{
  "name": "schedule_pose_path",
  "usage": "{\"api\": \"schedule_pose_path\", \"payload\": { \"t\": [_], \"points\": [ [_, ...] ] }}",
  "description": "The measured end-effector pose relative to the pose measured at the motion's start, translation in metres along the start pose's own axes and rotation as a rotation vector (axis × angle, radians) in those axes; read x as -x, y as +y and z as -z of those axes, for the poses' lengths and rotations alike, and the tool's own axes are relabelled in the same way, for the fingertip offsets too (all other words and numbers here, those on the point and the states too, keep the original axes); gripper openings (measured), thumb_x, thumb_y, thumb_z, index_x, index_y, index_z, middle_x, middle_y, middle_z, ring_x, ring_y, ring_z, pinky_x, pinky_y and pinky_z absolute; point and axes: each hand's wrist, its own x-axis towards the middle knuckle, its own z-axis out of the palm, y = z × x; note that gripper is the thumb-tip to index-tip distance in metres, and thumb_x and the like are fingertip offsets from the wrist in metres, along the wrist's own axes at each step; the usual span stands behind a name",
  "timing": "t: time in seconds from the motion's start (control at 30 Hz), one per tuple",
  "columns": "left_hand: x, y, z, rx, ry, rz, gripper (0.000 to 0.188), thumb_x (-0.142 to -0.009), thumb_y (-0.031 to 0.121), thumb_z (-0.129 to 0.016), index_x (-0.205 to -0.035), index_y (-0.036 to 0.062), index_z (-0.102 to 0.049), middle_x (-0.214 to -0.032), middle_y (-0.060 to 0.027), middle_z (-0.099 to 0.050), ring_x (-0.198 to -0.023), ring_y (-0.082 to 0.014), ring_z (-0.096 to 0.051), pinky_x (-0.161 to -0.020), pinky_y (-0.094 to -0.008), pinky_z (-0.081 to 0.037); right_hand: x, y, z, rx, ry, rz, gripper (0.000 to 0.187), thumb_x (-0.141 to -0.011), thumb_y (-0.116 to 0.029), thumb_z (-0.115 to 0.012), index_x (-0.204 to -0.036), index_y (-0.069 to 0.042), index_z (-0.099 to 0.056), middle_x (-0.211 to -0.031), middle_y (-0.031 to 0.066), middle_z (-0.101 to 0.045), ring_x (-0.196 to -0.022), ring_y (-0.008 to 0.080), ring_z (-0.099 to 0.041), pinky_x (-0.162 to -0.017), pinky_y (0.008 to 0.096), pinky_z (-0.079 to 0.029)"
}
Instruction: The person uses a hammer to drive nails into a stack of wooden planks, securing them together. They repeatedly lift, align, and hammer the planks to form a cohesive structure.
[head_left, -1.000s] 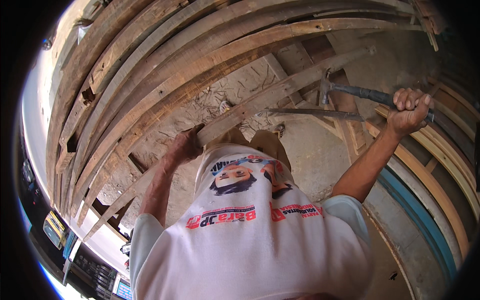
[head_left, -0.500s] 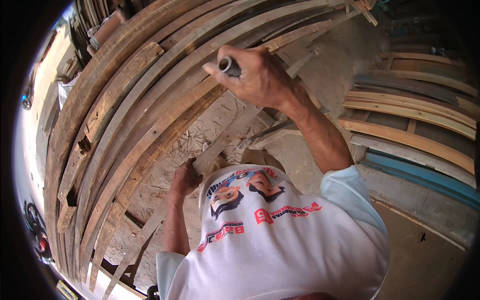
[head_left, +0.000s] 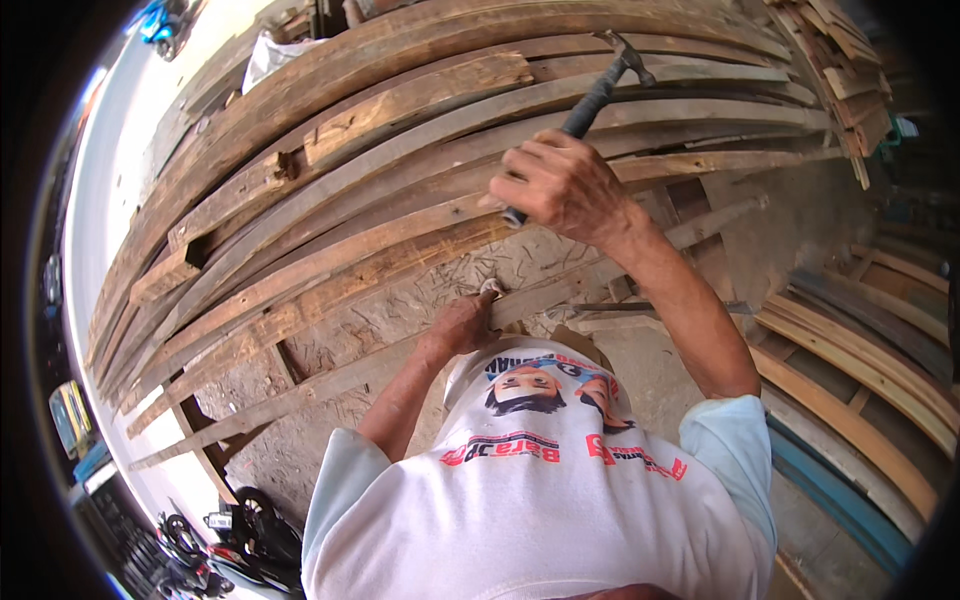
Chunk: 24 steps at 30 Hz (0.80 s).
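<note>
A claw hammer (head_left: 592,100) is raised in my right hand (head_left: 565,190), the fingers wrapped round its dark handle. Its metal head points up and away, above a row of long planks. Close in front of my body, my left hand (head_left: 465,322) is closed on a narrow wooden plank (head_left: 330,385), which slants from the lower left to the upper right. The left fingertips are partly hidden. Many loose nails (head_left: 455,275) lie scattered on the dusty ground just beyond that hand.
Long weathered planks (head_left: 400,130) lie side by side across the far side. Short wood pieces (head_left: 845,80) are heaped at the far right. More boards (head_left: 850,350) are stacked to the right, near a blue beam (head_left: 840,500). Parked motorcycles (head_left: 250,540) stand at the lower left.
The view has swung left, bringing the motorcycles into sight. My right hand has tipped the hammer, so its head now shows instead of the handle's end. My left hand stays at the narrow plank.
</note>
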Motion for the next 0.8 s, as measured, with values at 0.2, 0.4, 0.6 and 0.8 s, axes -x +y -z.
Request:
{"api": "schedule_pose_path", "payload": {
  "t": [0.2,0.4,0.6,0.8],
  "points": [
    [0.021,0.003,0.002,-0.024,0.046,-0.022,0.07,-0.078,0.032,-0.083,-0.137,0.0047,-0.057,-0.107,-0.0235,-0.071,-0.098,-0.0436,-0.07,-0.083,-0.0517,-0.057,0.054,-0.019,-0.024,-0.063,-0.199,-0.296,0.034,-0.078,-0.027,-0.085,-0.099,-0.007,-0.067,-0.117,0.0098,-0.067,-0.123,0.0294,-0.06,-0.11,0.0514,-0.043],
    [0.031,-0.004,-0.022,-0.122,0.484,-0.232,0.076,-0.077,0.038,-0.084,-0.141,0.0066,-0.056,-0.137,-0.0193,-0.061,-0.134,-0.037,-0.052,-0.114,-0.0485,-0.041,0.11,-0.043,0.021,-0.063,0.062,-0.573,0.031,-0.085,-0.013,-0.083,-0.11,-0.004,-0.066,-0.123,0.0134,-0.067,-0.118,0.0346,-0.064,-0.098,0.0471,-0.052],
    [0.076,0.009,-0.03,-0.14,0.869,-0.046,0.071,-0.08,0.026,-0.085,-0.141,0.0069,-0.055,-0.141,-0.0152,-0.058,-0.139,-0.0367,-0.047,-0.116,-0.0508,-0.037,0.27,-0.044,0.082,0.22,0.407,-1.176,0.029,-0.095,-0.021,-0.074,-0.113,0.0,-0.065,-0.115,0.0187,-0.069,-0.107,0.0362,-0.066,-0.093,0.0452,-0.052],
    [0.129,0.048,-0.073,-0.05,1.085,-0.011,0.054,-0.087,0.013,-0.079,-0.137,0.0045,-0.058,-0.137,-0.0171,-0.061,-0.132,-0.0367,-0.055,-0.111,-0.0463,-0.044,0.437,-0.039,0.085,0.268,0.593,-1.601,0.052,-0.099,-0.042,-0.066,-0.122,0.004,-0.062,-0.123,0.0257,-0.064,-0.114,0.0374,-0.064,-0.097,0.0459,-0.051]
  ]
}}
